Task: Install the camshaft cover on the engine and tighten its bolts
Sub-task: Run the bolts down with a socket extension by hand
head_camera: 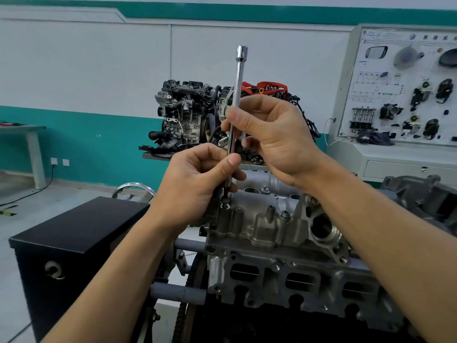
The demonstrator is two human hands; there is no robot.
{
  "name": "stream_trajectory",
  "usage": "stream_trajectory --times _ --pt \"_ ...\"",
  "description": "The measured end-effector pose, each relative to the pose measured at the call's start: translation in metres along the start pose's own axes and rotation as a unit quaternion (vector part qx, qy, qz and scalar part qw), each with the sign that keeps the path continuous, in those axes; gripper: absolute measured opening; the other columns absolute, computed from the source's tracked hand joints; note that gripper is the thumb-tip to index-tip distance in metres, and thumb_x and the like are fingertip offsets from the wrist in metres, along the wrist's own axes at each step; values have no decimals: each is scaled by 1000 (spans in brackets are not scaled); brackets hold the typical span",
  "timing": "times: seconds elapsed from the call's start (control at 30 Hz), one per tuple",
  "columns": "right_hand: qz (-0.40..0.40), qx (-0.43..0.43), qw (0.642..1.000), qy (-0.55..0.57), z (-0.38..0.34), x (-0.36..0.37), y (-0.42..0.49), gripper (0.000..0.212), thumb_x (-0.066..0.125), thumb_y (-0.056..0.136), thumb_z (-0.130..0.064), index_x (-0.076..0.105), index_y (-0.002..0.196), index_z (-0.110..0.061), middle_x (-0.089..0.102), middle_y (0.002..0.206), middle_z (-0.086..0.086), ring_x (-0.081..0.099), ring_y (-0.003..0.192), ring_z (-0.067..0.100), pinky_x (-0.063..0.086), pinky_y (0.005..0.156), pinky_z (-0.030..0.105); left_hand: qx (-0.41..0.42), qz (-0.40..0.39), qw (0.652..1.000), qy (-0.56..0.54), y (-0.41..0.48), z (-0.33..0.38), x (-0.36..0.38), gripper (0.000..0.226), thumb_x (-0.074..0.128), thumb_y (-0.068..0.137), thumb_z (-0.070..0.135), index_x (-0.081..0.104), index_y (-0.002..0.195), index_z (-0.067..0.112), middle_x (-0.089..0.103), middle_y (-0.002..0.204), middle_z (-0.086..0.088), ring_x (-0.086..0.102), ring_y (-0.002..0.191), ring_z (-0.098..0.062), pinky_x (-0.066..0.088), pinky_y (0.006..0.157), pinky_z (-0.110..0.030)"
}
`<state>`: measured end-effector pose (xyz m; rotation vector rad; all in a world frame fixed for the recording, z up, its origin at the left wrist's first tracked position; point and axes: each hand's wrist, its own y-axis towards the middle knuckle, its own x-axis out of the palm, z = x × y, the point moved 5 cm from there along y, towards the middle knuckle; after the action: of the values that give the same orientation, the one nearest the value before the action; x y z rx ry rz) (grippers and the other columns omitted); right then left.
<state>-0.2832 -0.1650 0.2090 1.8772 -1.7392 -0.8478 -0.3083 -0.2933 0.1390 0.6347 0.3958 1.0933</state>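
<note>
A grey aluminium camshaft cover (267, 226) sits on the engine (296, 276) in front of me. A long chrome extension bar (238, 78) stands nearly upright, its lower tip on a bolt (225, 203) at the cover's near left corner. My right hand (272, 134) grips the bar's knurled middle between thumb and fingers. Lower down, my left hand (200, 179) pinches the shaft just above the bolt. Other bolts (285, 214) stand along the cover's edge. The socket end is partly hidden behind my left thumb.
A black box (74, 233) stands to the left of the engine, with a chrome hand wheel (134, 188) behind it. Another engine (188, 115) rests on a stand farther back. A training panel (405, 87) with car parts fills the right. A white table (27, 144) is at far left.
</note>
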Motion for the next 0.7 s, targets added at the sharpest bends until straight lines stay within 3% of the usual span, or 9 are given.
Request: stream_trajectory --times 0.1,0.2,0.33,0.47,0.53,0.63,0.7 --pt "-11 10 1000 -13 2 0 1 16 61 94 -25 69 101 -13 71 81 -1 59 77 13 39 63 28 -9 -26 999 24 -1 1 0 30 59 89 35 71 92 7 77 83 -8 66 67 -14 55 64 -23" --pt "-42 29 998 -21 4 5 1 25 42 105 -20 67 103 -18 71 86 -2 60 79 11 39 66 29 -30 -39 999 17 -2 0 0 32 50 96 34 73 97 12 77 88 -9 66 71 -15 53 66 -26" --pt "-38 15 999 -21 4 4 2 14 55 99 -19 68 96 -15 70 81 -2 59 77 12 41 63 26 -36 -31 999 -2 -2 2 1 31 56 90 44 73 100 21 77 88 -8 67 68 -14 55 59 -24" --pt "0 1 1000 9 3 -2 2 15 72 77 -25 64 86 -15 63 75 -5 53 69 9 41 60 25 -12 9 1000 15 -1 1 1 30 69 82 37 67 89 7 77 80 -7 65 60 -11 52 56 -20" --pt "-9 11 1000 2 4 -1 2 11 66 89 -25 65 94 -16 64 81 -5 55 75 9 41 64 27 -8 4 999 31 0 1 2 30 65 86 34 69 87 5 76 79 -6 64 60 -9 51 55 -19" --pt "-36 37 999 -11 5 3 2 21 47 103 -26 66 106 -17 71 99 -2 59 88 10 42 72 32 -29 -20 999 26 0 0 2 32 56 90 37 73 92 10 76 82 -7 65 65 -10 53 57 -20" --pt "-39 44 998 -13 4 4 1 24 42 105 -21 66 107 -15 72 96 1 62 85 10 43 72 32 -38 -35 998 22 0 1 2 35 52 91 39 72 95 11 76 85 -8 65 67 -12 54 61 -21"
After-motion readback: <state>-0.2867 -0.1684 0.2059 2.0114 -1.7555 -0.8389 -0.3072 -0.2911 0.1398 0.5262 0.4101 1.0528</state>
